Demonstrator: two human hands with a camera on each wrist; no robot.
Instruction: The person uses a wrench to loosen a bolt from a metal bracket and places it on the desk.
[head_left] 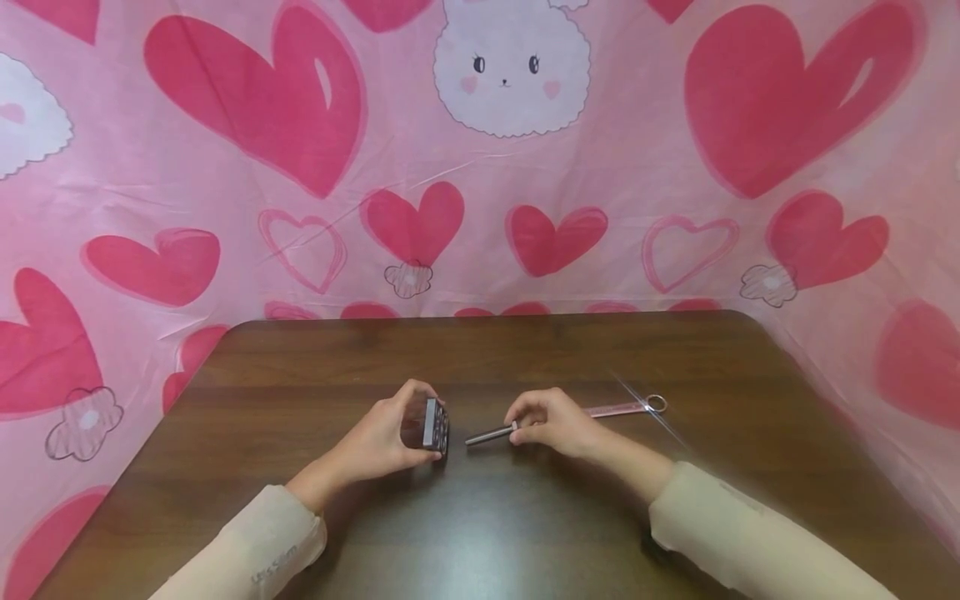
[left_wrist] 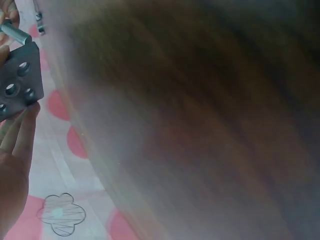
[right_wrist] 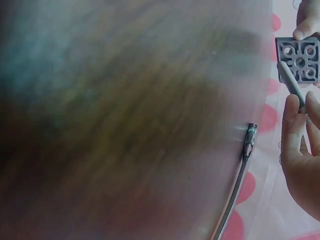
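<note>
My left hand [head_left: 378, 433] grips a square grey metal block [head_left: 435, 427] by opposite edges, between thumb and fingers, upright above the table. Several round holes pierce the block [left_wrist: 22, 82], seen in the left wrist view; its recessed face [right_wrist: 300, 57] shows in the right wrist view. Just to the right, my right hand [head_left: 551, 421] pinches a threaded metal bolt [head_left: 491, 435] near its head end. The bolt's free tip points left toward the block. A small gap separates them in the head view.
Behind my right hand lies a shiny metal bar with a ring end [head_left: 656, 403], like a wrench, on the brown wooden table [head_left: 337, 358]. Part of it is hidden by the hand. A pink heart-patterned sheet [head_left: 480, 167] hangs around the table's back and sides.
</note>
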